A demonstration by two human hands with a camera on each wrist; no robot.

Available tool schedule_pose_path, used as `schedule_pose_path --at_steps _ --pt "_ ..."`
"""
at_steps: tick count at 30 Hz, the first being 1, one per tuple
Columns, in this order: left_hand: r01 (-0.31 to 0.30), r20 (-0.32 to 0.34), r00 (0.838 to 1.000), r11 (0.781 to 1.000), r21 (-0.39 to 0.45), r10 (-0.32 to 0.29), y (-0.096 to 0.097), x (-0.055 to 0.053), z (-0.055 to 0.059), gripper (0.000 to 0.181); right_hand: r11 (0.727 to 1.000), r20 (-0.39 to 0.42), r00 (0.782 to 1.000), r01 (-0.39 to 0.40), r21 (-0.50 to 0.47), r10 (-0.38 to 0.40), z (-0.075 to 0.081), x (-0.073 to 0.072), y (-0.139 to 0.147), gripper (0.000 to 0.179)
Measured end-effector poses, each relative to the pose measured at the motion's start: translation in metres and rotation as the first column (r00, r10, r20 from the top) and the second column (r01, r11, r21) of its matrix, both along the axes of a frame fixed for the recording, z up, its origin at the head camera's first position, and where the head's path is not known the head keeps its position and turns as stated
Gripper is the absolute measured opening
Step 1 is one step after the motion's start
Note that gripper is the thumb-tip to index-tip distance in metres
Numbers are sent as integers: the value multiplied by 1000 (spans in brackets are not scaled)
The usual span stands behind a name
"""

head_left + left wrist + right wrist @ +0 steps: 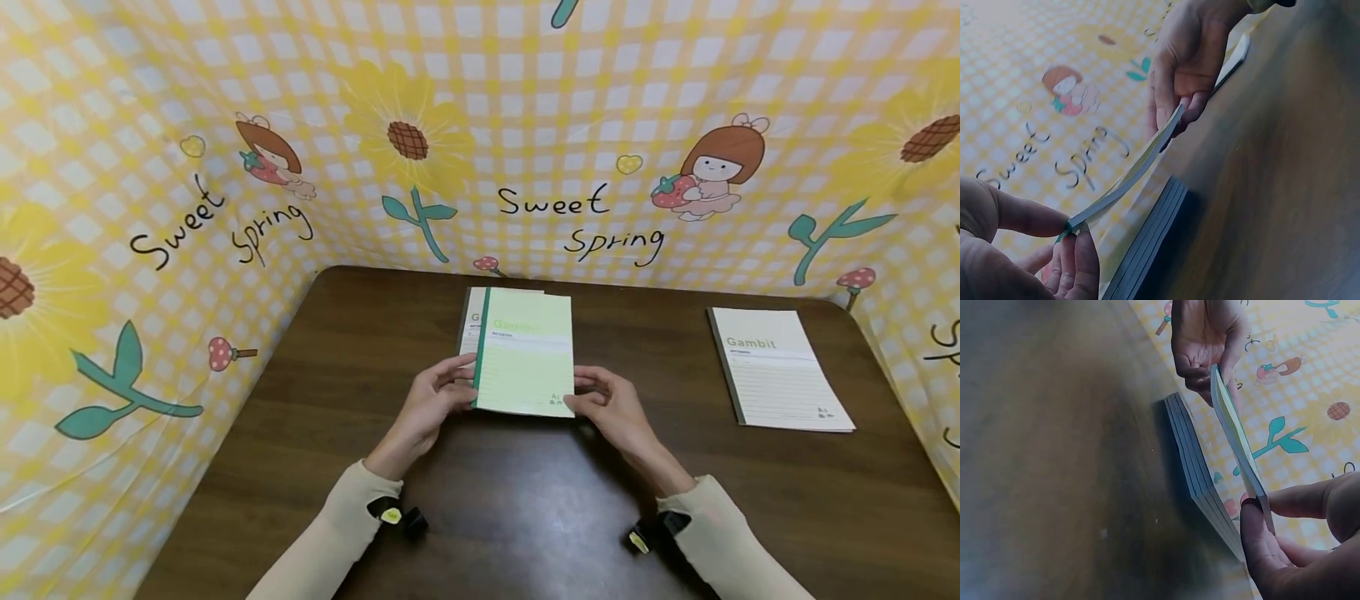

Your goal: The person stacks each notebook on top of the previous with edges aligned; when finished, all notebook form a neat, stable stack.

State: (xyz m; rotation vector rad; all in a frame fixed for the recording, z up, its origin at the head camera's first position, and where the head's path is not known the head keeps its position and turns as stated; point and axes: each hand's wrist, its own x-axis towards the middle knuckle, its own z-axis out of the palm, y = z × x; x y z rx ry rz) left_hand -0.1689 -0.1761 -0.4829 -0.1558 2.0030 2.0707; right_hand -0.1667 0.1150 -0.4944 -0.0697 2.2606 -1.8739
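Note:
A light green notebook (525,358) with a darker green spine is held by both hands near its lower corners. My left hand (431,404) pinches the spine side, thumb on top and fingers beneath. At the opposite edge my right hand (611,408) pinches the lower right corner the same way. Both wrist views show the notebook raised above a stack of notebooks (1188,450), apart from it. In the head view the green notebook covers most of that stack, leaving a white cover with a grey spine (468,321) showing at the upper left.
Another white notebook (780,367) with a grey spine lies at the right of the dark wooden table (360,325); its thickness is hard to tell. A yellow checked cloth (555,100) printed with flowers and figures hangs behind and along the sides.

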Motion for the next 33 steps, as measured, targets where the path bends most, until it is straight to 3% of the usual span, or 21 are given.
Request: schedule_pose_path --at_steps 7,17,25,33 --pt "-43 4 999 997 -61 43 -17 -17 -2 57 999 -31 999 -21 28 22 -5 -23 -22 48" --pt "-69 15 997 984 -162 72 -30 -35 -8 55 998 -49 998 -21 67 25 -10 -41 -37 48" --pt "-81 3 997 982 -170 83 -32 -39 -12 53 997 -38 999 -16 71 19 -11 -45 -42 48" --pt "-81 -24 997 972 -220 78 -32 -37 -15 49 991 -41 999 8 132 -3 -16 -41 -41 47"
